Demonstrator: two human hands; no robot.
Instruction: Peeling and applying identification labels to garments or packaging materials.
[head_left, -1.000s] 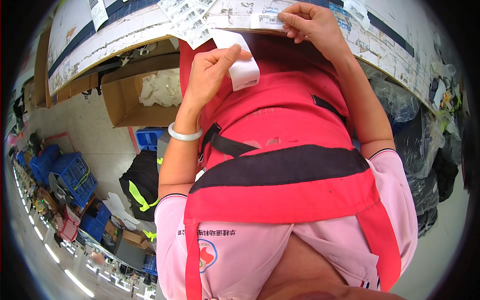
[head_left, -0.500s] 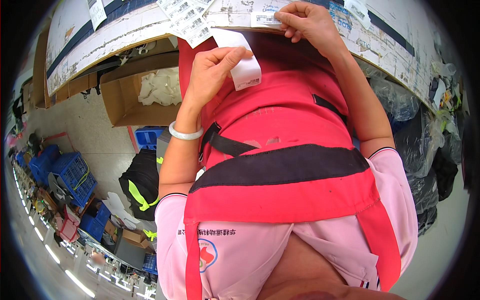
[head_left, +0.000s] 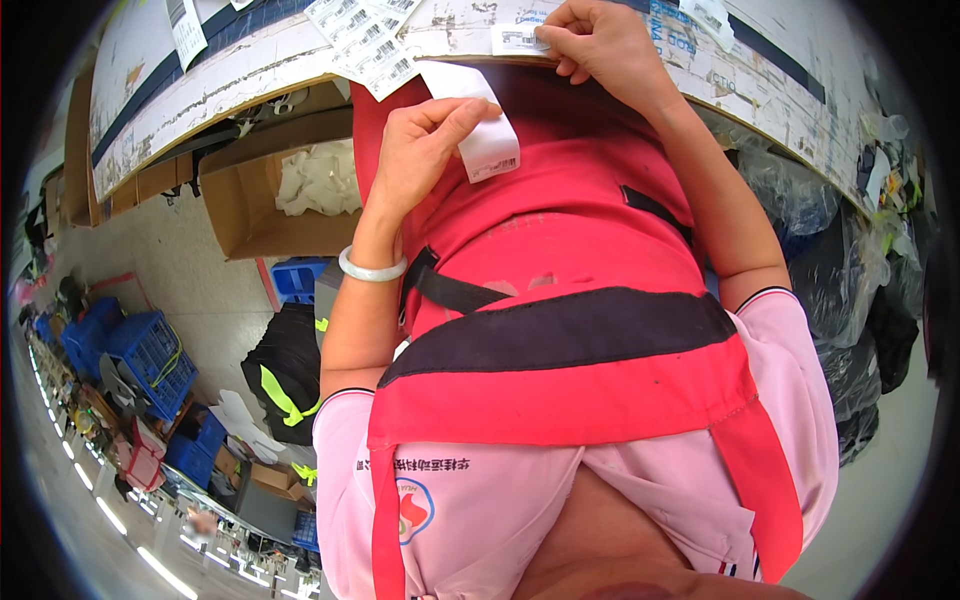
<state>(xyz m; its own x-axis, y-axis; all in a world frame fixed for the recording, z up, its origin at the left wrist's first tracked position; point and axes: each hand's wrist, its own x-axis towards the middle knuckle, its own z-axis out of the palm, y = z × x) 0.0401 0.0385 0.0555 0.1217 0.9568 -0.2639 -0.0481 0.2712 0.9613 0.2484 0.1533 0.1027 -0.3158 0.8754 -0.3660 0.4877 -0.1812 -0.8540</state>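
My left hand [head_left: 425,145], with a pale bangle on its wrist, is closed on a curling white label strip [head_left: 490,152] in front of my red apron. Printed marks show at the strip's lower end. At the table edge, my right hand [head_left: 612,52] pinches the right end of a small white barcode label [head_left: 512,39], which lies on or just over the worn white tabletop [head_left: 455,38]. Several sheets of printed labels [head_left: 362,45] lie on the table left of it, their near corner overhanging the edge.
Below the table's left side stands an open cardboard box [head_left: 232,205] with white scraps [head_left: 318,180] in it. A black bundle with a neon strap [head_left: 280,360] and blue crates [head_left: 155,360] are farther left. Clear plastic bags [head_left: 835,270] are heaped at the right.
My right hand, the small label and the table have shifted slightly left in view. Both hands keep their pinch, and the left hand with its strip has barely moved.
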